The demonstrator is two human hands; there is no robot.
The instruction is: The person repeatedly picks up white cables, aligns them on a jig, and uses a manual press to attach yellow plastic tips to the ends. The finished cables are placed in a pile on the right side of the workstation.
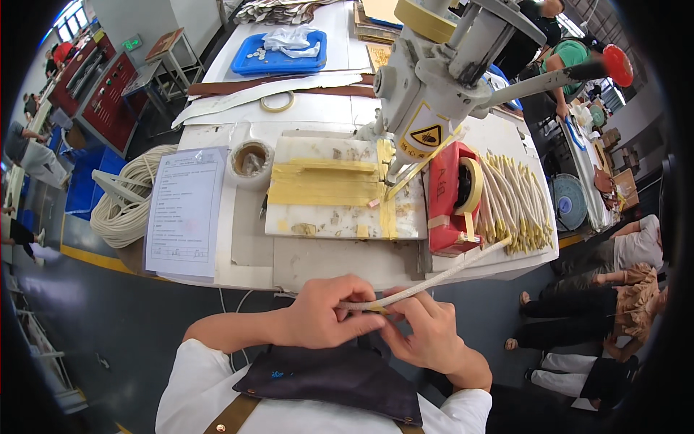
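Observation:
A white cord (463, 269) runs between my hands, just in front of the table's near edge. My left hand (329, 311) is closed around one end of it. My right hand (426, 327) pinches the cord beside the left, where a bit of yellow tape (377, 309) shows. From there the cord slants up to the right, and its far end lies by a pile of cut cords (513, 195) with yellow-taped ends. A red tape dispenser (442, 206) with a yellow roll stands left of that pile.
A grey lever press (434, 94) with a red knob rises over a white board (325, 152) covered in yellow tape. Further left are a clear tape roll (250, 163), a printed sheet (184, 217) and a coil of cord (119, 217). A blue tray (249, 66) sits behind. People stand at right.

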